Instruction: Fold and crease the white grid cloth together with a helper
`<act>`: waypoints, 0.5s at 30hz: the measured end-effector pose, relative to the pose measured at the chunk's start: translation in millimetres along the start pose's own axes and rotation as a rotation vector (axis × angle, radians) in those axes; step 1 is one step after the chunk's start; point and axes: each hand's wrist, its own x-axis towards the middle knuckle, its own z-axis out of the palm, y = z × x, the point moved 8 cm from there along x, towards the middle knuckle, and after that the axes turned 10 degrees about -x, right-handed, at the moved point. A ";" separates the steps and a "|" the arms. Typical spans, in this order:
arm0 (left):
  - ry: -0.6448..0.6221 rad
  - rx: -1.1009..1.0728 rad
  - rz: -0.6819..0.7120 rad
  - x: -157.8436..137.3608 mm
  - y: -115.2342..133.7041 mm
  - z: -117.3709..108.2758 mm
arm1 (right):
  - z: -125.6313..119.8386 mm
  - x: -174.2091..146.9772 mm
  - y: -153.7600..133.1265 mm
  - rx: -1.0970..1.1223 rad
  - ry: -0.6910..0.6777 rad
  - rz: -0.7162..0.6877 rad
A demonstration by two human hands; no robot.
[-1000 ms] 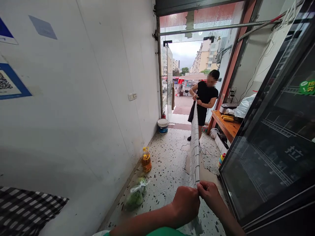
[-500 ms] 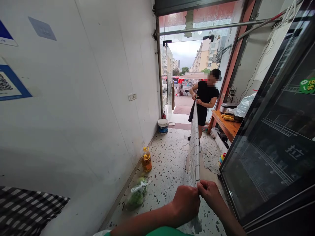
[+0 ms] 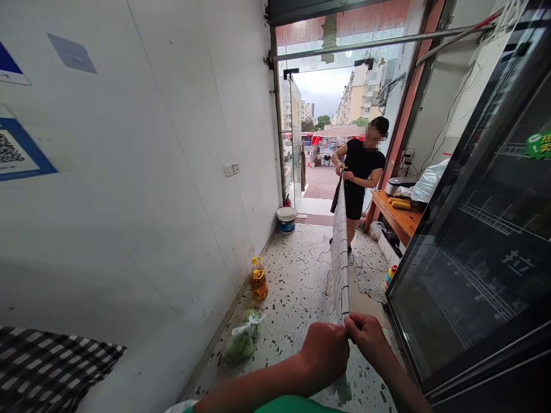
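1. Gripping the near end of a long checked cloth [image 3: 340, 269], the left hand [image 3: 323, 354] and right hand [image 3: 367, 337] are meeting knuckle to knuckle, both closed tight on the fabric's top edge at the bottom of the view.
2. Hanging edge-on, the cloth is running taut from those hands across the speckled floor [image 3: 297, 287] to the far person [image 3: 359, 172], with a short tail drooping below the near grip.
3. Judging by how it lies, the sheet is already doubled lengthwise into a narrow panel and is being held stretched; the crosswise folds, bringing the two ends together, are still outstanding.
4. Sitting on the floor to the left, well apart from the cloth, are a tied bag of greens [image 3: 241, 341] and, beyond it, an oil bottle [image 3: 259, 279] against the white wall [image 3: 142, 189].
5. Standing close on the right is a dark glass-fronted cabinet [image 3: 473, 258].
6. Holding the far end with both hands by the open doorway, the other person is standing beside a wooden counter [image 3: 398, 217]; a bucket [image 3: 285, 219] is sitting near the door.
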 end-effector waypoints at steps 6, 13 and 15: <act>0.021 -0.030 0.009 -2.0 -1.6 -1.3 | 2.9 0.7 -2.3 0.007 -0.003 -0.011; 0.006 -0.019 -0.023 -10.1 0.2 -6.6 | 6.8 -1.0 -2.8 0.057 0.000 -0.048; 0.009 -0.023 -0.033 -12.8 1.1 -9.6 | 7.3 -1.6 -3.0 0.071 0.009 -0.052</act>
